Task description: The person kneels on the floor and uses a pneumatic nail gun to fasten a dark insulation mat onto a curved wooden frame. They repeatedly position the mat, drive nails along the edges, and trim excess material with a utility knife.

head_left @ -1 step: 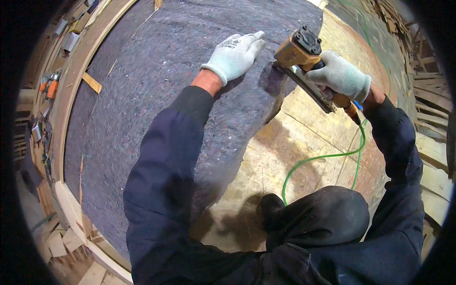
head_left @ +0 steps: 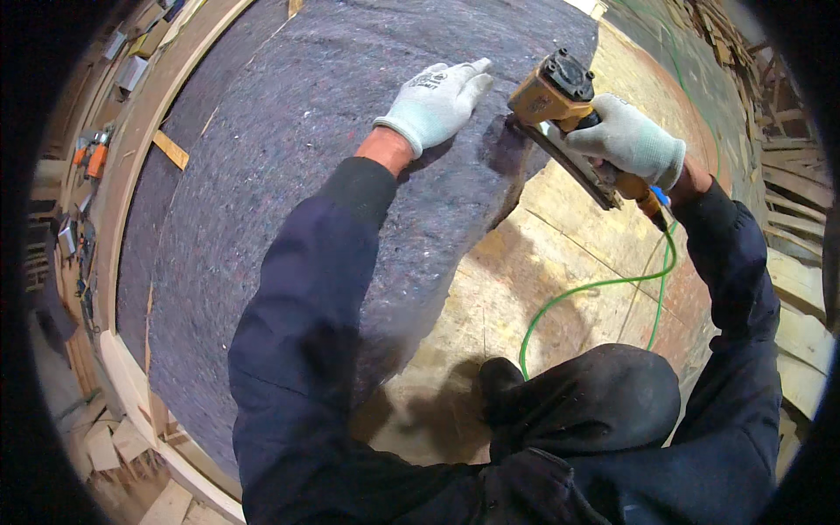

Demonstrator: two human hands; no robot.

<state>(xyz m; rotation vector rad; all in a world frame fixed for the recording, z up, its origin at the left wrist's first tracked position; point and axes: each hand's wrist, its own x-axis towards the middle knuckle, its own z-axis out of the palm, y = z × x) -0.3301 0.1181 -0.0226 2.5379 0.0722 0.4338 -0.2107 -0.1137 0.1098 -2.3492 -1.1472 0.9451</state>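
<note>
My left hand (head_left: 440, 98), in a pale grey-white knit glove, lies flat with its fingers stretched out on a sheet of speckled grey-blue felt (head_left: 289, 149). To its right, my right hand (head_left: 632, 144), gloved alike, is wrapped round the handle of a yellow-and-black pneumatic nail gun (head_left: 544, 96). The gun's nose points down at the felt close to its ragged right edge; whether the tip touches is hidden. Its long straight magazine slants toward me. From the handle's end runs a green air hose (head_left: 584, 289), which loops over the worn wooden boarding (head_left: 560, 229).
A pale wooden frame rail (head_left: 127, 219) curves along the felt's left side, with a short wood piece (head_left: 171, 150) beside it. Beyond lie an orange tool (head_left: 96, 163) and wood offcuts (head_left: 103, 448). Stacked boards (head_left: 801, 271) stand at right. My bent knee (head_left: 604, 394) is near the hose.
</note>
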